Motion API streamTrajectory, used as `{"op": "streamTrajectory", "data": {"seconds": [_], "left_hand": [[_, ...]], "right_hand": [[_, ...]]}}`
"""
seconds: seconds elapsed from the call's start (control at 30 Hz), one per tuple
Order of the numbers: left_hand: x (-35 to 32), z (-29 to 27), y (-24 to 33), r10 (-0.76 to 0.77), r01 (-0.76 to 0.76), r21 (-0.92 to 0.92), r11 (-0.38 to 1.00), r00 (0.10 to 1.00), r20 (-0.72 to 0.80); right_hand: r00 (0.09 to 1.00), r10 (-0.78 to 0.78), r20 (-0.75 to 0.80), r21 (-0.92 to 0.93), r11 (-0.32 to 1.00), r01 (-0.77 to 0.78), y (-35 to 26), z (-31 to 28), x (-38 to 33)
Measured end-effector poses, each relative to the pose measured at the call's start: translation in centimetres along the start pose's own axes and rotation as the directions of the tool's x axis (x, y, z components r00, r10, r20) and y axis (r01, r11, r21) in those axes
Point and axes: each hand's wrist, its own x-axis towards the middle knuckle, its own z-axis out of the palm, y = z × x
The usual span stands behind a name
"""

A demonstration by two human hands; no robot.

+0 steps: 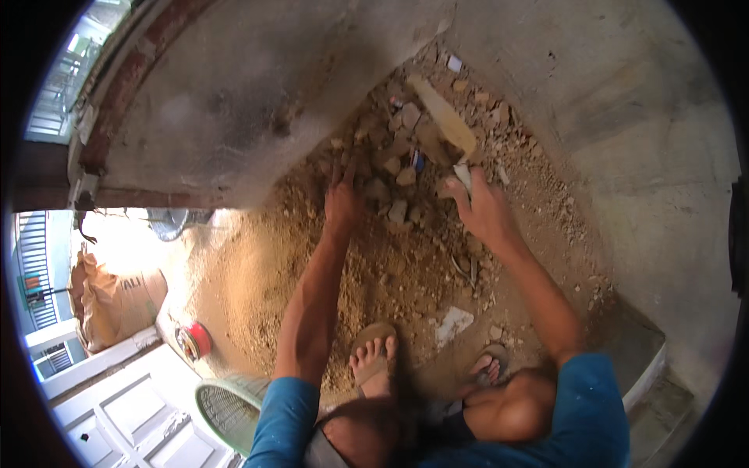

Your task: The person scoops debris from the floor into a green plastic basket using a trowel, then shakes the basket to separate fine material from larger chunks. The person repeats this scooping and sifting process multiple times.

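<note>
Your right hand (482, 209): closed round trowel (445, 125) handle, blade's long axis running up-left over rubble pile (406, 195). Your left hand (342, 199): fingers spread, flat on rubble, left of trowel, holding nothing.

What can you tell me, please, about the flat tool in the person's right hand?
The tool is a long, flat blade, tan and coated with dust or dried mortar, so its material is hard to tell. It widens away from the grip and looks like a trowel. The right hand grips its pale handle end. The blade slants up and left over the rubble heap of broken stones and sandy soil in the wall corner, lying on or just above the stones; contact cannot be told.
</note>
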Motion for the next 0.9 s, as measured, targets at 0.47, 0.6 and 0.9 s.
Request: {"op": "streamTrajectory", "data": {"seconds": [0.47,0.6,0.9], "left_hand": [[0.7,1.1,-0.9,-0.013,0.014,-0.303,0.953,1.0,0.003],[2.0,0.9,-0.5,-0.097,0.111,-0.428,0.897,0.994,0.055],[4.3,2.0,3.4,-0.007,-0.04,-0.227,0.973,0.979,-0.205]], "right_hand": [[0.945,0.176,0.275,-0.063,0.984,-0.165,-0.8,1.9,0.8],[1.0,-0.001,0.03,-0.012,1.0,0.002,-0.5,3.1,2.5],[0.989,0.149,0.005,0.252,0.957,-0.146,0.7,0.4,0.7]]}}
